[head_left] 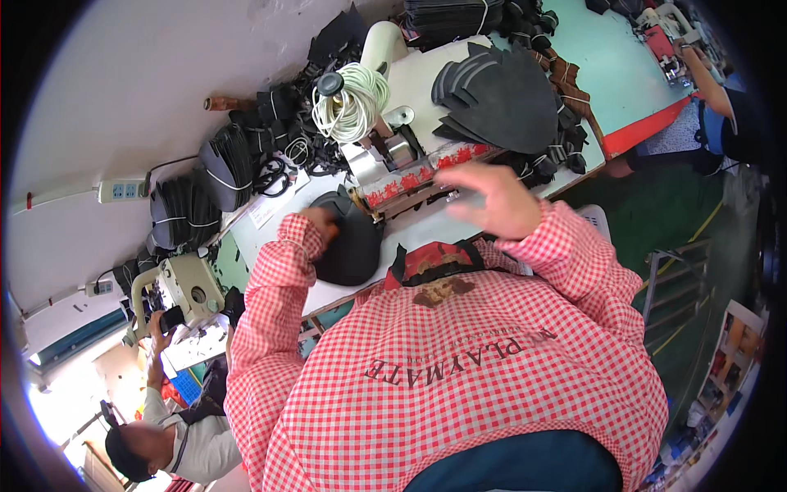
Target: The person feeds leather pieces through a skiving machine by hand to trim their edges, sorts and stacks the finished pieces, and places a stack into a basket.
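Black sheet stack (354, 250) beside the left hand (321, 221), right hand (496, 197) apart

White tabletop (410, 228) stretches across the person's front, carrying a pale machine (381, 45) with a metal roller (399, 152). Fanned black pieces (512, 98) lie on the machine's right side. The stack rests on the tabletop, left of the person's middle and nearer the body than the roller; its long axis runs roughly away from the body. The left hand is much the nearer, at the stack's left edge, so the stack lies just to its right. The right hand, slightly blurred, is well apart, before the machine's front. Its grip is spread, thumb away from the fingers, apparently holding nothing. The left grip touches the stack, it seems; whether it pinches any sheet cannot be told.
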